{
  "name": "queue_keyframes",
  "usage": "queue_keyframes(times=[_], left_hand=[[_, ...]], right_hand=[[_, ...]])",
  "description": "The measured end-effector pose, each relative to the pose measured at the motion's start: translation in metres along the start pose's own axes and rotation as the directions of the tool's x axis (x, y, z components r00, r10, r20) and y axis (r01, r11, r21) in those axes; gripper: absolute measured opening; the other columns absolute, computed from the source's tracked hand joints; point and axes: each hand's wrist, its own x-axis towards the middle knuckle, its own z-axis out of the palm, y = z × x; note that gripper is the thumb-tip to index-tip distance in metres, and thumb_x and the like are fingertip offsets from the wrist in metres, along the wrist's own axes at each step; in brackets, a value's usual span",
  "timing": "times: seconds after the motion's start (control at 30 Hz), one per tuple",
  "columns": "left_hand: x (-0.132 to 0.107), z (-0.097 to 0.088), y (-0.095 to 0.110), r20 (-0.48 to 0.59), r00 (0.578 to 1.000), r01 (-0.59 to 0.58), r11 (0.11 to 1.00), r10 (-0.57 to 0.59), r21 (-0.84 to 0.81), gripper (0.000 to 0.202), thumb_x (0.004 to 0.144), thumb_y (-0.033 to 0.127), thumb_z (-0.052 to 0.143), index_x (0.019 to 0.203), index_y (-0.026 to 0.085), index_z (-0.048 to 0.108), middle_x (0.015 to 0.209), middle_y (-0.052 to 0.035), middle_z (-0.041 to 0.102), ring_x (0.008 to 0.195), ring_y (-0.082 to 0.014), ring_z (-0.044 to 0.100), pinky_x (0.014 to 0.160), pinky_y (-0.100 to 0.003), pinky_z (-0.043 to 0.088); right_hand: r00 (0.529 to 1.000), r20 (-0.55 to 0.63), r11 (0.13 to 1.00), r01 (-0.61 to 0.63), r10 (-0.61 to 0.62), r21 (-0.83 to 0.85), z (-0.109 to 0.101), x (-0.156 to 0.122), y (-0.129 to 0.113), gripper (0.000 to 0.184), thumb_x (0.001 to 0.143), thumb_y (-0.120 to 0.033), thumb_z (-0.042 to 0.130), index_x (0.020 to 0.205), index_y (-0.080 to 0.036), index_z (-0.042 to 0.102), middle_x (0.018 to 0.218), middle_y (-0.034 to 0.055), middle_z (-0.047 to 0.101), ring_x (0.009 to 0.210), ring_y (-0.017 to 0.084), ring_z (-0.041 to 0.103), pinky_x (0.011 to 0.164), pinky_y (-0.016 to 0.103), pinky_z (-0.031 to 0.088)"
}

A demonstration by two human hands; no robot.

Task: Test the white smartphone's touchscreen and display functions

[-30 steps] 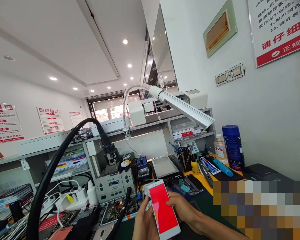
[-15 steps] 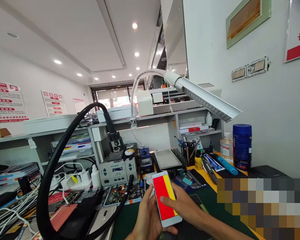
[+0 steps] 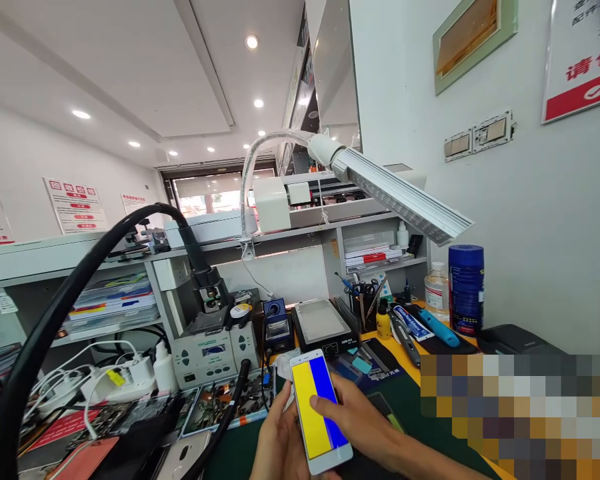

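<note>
A white smartphone is held up over the bench near the bottom middle; its screen shows yellow on the left and blue on the right. My left hand cradles it from below and behind, fingers wrapped round its edge. My right hand comes in from the right with a fingertip laid on the screen, the other fingers curled beside the phone.
A thick black hose arcs over the left side from a grey rework station. A gooseneck lamp hangs overhead. A heating plate, tool cup, blue can and bottles stand at the back right. Circuit boards and cables lie at left.
The phone's screen has gone from all red, through red and yellow, to yellow and blue. My right fingertip has come onto the screen. The view has shifted slightly.
</note>
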Motion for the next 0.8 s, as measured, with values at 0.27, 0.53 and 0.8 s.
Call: queue_keyframes(times=[0.27,0.53,0.8], left_hand=[[-0.001,0.014,0.006,-0.218,0.976,0.003,0.996,-0.022,-0.090,0.073,0.093,0.055,0.042,0.150,0.013,0.026,0.108,-0.0158,0.067,0.098,-0.0312,0.066,0.082,-0.043,0.052],[0.003,0.003,0.003,-0.128,0.991,-0.033,0.996,0.022,-0.081,0.070,0.091,0.053,0.047,0.148,0.015,0.033,0.117,-0.0156,0.065,0.107,-0.0331,0.062,0.085,-0.042,0.050],[0.001,-0.001,0.001,-0.004,0.999,-0.040,0.999,0.040,0.017,0.070,0.088,0.062,0.044,0.142,0.018,0.043,0.109,-0.0151,0.065,0.099,-0.0321,0.063,0.074,-0.041,0.054]], right_hand=[[0.998,-0.005,0.997,-0.069,0.069,0.036,-0.006,0.004,0.003,0.038,0.086,-0.040,0.055,0.115,-0.016,0.063,0.095,0.0077,0.070,0.088,0.026,0.065,0.079,0.037,0.048],[1.000,-0.005,1.000,-0.024,0.024,0.005,-0.007,0.002,0.003,0.041,0.087,-0.041,0.057,0.121,-0.018,0.062,0.107,0.0079,0.070,0.100,0.028,0.062,0.086,0.038,0.046],[0.999,-0.041,0.997,-0.001,-0.003,-0.083,-0.001,0.003,0.003,0.038,0.081,-0.029,0.060,0.117,-0.018,0.062,0.104,0.0071,0.069,0.097,0.027,0.060,0.083,0.037,0.044]])
